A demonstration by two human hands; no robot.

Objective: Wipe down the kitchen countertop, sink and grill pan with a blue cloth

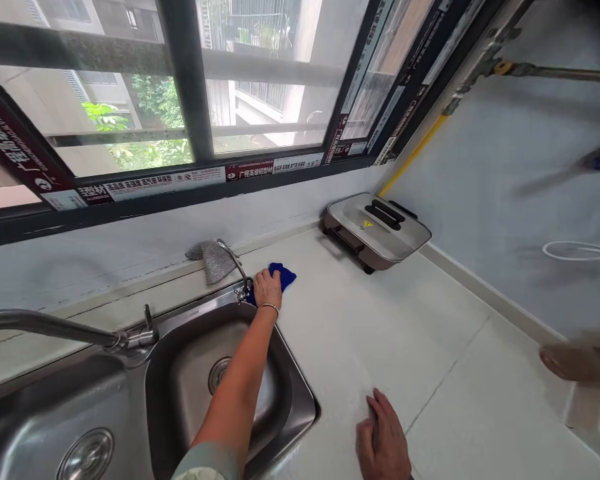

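Note:
My left hand (268, 288), with a bracelet at the wrist, presses down on a blue cloth (283, 275) at the back right corner of the sink. Its fingers are closed over the cloth, which spreads out to the right of them. Right beside this hand stands a small curved metal tap (236, 261). My right hand (386, 440) rests on the pale countertop (350, 347) near the lower edge of the view. It holds nothing, and its thumb lies apart from the fingers.
A double steel sink (300, 393) fills the lower left, with a large faucet (55, 327) over it. Grey mesh fabric (219, 261) hangs by the small tap. An electric pan with a lid (377, 227) stands in the back corner, near a yellow pipe (414, 155).

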